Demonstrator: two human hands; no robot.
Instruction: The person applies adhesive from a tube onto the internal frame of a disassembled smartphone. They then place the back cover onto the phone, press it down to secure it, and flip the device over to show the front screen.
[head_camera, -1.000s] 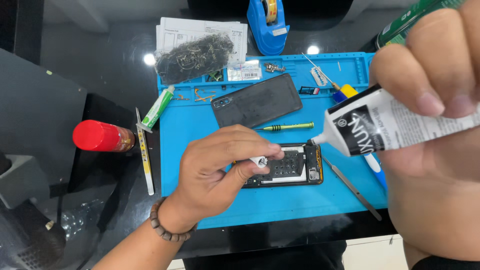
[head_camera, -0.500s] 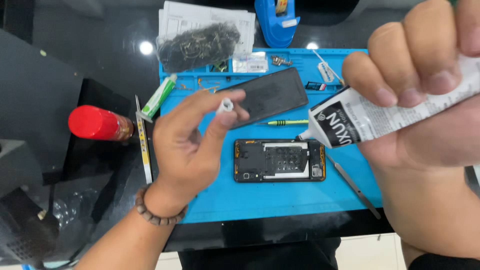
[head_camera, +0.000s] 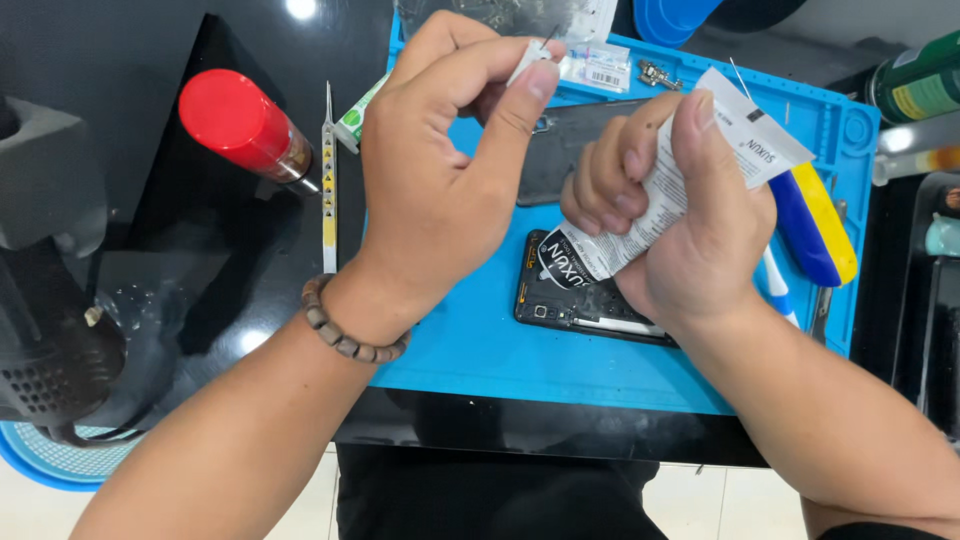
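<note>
My right hand (head_camera: 690, 240) grips a white glue tube (head_camera: 660, 195), its tip pointing down toward the opened phone body (head_camera: 590, 305) on the blue work mat (head_camera: 480, 345). My left hand (head_camera: 440, 170) is raised over the mat and pinches a small white cap with a thin pin (head_camera: 530, 55) between thumb and forefinger. The phone's dark back cover (head_camera: 560, 150) lies behind both hands, partly hidden by them.
A red-capped bottle (head_camera: 245, 125) and a thin metal pry tool (head_camera: 328, 190) lie left of the mat. A blue and yellow handled tool (head_camera: 815, 220) rests at the mat's right edge. A green can (head_camera: 920, 80) stands far right. A small green tube (head_camera: 355, 118) peeks out behind my left hand.
Both hands have come together over the mat. The glue tube has swung so its tip points down at the phone. My left hand has lifted the small cap higher.
</note>
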